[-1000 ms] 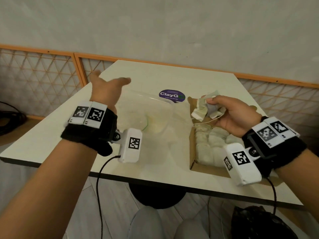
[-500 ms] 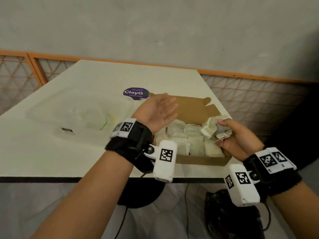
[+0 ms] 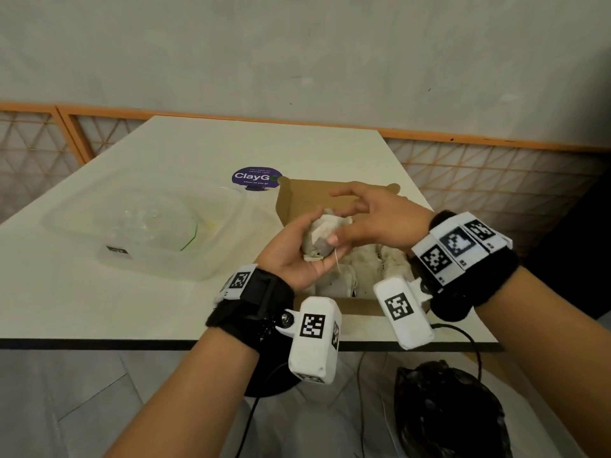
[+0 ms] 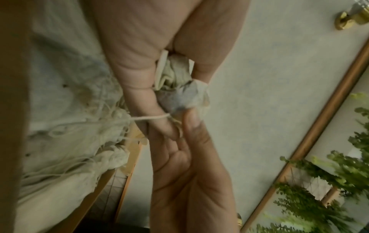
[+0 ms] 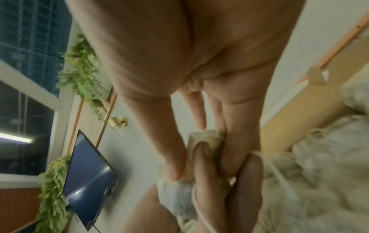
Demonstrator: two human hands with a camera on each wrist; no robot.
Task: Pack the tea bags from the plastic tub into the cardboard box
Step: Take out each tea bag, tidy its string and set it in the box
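Crumpled, matt filter-paper tea bags (image 3: pixel 322 234), thin enough to show dark leaf through the skin, sit in my left hand (image 3: pixel 302 256) with a white cotton string (image 4: pixel 149 118) trailing off. Beneath my right hand (image 3: pixel 377 223), the cardboard box (image 3: pixel 307 196) is raw brown board, dull and slightly fibrous. Beside it, the plastic tub (image 3: pixel 158 233) is clear and cloudy with a soft sheen. My table (image 3: pixel 99 299) is a smooth cream laminate, faintly glossy, bearing a shiny purple sticker (image 3: pixel 256 177). My wrist bands (image 3: pixel 251 305) are black fuzzy cloth.
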